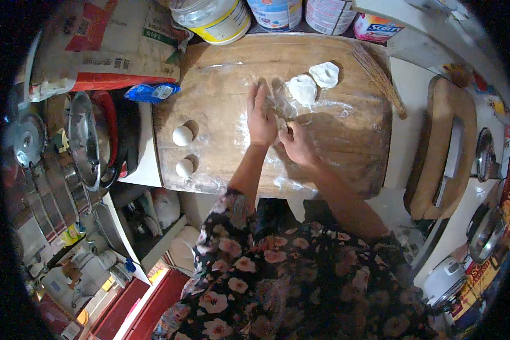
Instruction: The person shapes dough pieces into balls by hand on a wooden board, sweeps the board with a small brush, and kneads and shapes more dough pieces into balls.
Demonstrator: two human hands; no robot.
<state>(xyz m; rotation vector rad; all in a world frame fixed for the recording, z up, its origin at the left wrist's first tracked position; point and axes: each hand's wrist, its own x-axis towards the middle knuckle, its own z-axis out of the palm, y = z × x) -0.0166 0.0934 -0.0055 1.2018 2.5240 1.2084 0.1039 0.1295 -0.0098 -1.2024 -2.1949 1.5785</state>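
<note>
Over the middle of a floured wooden board (221, 170), my left hand (261, 119) stands on edge with its fingers stretched forward. Its palm faces right, against a small piece of dough (281, 124), and its thumb is hidden. My right hand (298, 143) has its thumb and curled fingers on the same dough from the right. The hands cover most of that piece. Ahead and to the right lie two flattened white dough pieces, a nearer one (302, 90) and a farther one (324, 75). Two round dough balls, one farther (182, 136) and one nearer (184, 168), rest at the board's left.
A straw brush (378, 78) lies along the board's far right edge. Tubs and cans (274, 15) line the back. At left are a cardboard box (110, 55), a blue packet (152, 92) and a lidded pot (87, 140). A slotted wooden board (442, 148) is at right.
</note>
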